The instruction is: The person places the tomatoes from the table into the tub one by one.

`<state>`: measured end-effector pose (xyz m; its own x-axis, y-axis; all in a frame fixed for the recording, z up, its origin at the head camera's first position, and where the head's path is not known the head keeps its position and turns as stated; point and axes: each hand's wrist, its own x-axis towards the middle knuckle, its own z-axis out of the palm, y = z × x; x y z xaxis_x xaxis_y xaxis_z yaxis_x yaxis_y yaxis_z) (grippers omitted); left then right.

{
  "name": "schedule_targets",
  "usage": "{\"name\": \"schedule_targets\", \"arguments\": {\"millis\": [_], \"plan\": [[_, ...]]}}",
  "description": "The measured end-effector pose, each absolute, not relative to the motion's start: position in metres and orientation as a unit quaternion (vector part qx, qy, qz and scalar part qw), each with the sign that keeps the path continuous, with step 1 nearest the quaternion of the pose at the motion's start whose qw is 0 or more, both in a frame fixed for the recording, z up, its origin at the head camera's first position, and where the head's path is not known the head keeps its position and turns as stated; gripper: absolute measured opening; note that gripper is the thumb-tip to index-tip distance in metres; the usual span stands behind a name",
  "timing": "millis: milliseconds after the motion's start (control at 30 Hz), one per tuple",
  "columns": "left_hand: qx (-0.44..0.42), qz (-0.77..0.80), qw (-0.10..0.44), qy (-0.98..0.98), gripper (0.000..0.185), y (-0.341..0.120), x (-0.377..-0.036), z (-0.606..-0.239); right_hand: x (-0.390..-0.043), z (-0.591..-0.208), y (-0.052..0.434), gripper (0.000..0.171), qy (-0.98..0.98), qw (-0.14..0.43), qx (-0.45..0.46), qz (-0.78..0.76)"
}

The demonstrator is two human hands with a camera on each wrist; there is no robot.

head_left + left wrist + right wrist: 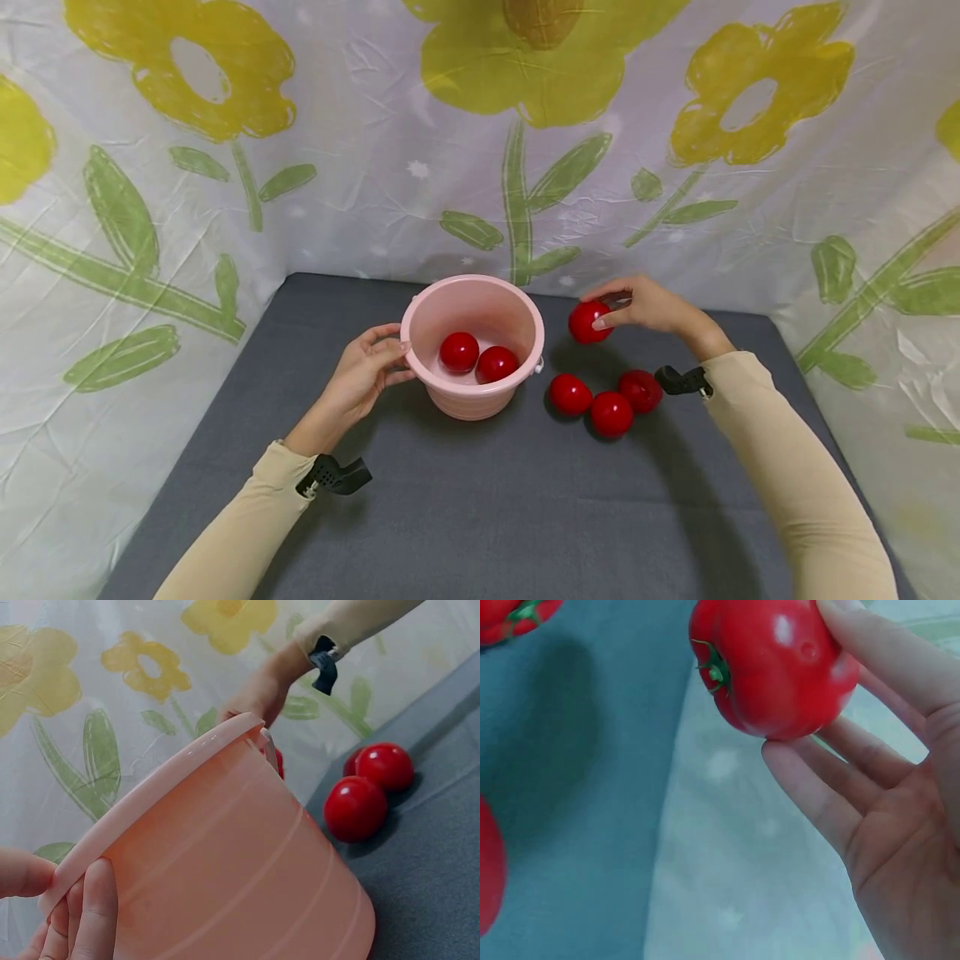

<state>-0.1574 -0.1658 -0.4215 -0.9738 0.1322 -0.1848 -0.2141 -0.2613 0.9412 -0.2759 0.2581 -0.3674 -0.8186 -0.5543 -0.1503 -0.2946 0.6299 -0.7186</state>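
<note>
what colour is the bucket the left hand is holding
Pale pink; the bucket shows best in the head view.

Bright, even light, soft shadows, perhaps slight edge bending, blurred wrist close-ups

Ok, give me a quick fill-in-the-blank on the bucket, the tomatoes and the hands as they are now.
1. The pink bucket holds ____ tomatoes.
2. The right hand holds one tomato ____ the grey mat.
3. The ____ hand grips the bucket's rim.
4. ____ loose tomatoes lie on the mat right of the bucket.

Missing words: two; above; left; Three
</note>
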Motion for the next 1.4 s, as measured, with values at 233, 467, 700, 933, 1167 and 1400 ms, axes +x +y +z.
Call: {"name": "schedule_targets", "arguments": {"millis": [233, 467, 700, 933, 1167, 1400], "plan": [[-0.032, 0.792, 0.109, 0.6, 0.045, -0.166, -0.157, -0.42, -0.279, -0.344, 0.239, 0.044, 0.886, 0.143, -0.244, -0.367], [-0.027, 0.793, 0.11, 0.599, 0.048, -0.166, -0.157, -0.42, -0.279, -0.322, 0.215, 0.046, 0.889, 0.144, -0.256, -0.351], [-0.032, 0.788, 0.11, 0.604, 0.049, -0.166, -0.157, -0.421, -0.279, -0.313, 0.185, 0.045, 0.868, 0.148, -0.298, -0.37], [-0.028, 0.795, 0.113, 0.596, 0.045, -0.166, -0.157, -0.422, -0.281, -0.308, 0.157, 0.045, 0.851, 0.17, -0.317, -0.382], [-0.028, 0.794, 0.111, 0.597, 0.041, -0.166, -0.157, -0.423, -0.284, -0.307, 0.13, 0.047, 0.833, 0.192, -0.359, -0.375], [-0.032, 0.795, 0.113, 0.595, 0.04, -0.165, -0.156, -0.421, -0.29, -0.311, 0.107, 0.044, 0.822, 0.209, -0.39, -0.358]]}}
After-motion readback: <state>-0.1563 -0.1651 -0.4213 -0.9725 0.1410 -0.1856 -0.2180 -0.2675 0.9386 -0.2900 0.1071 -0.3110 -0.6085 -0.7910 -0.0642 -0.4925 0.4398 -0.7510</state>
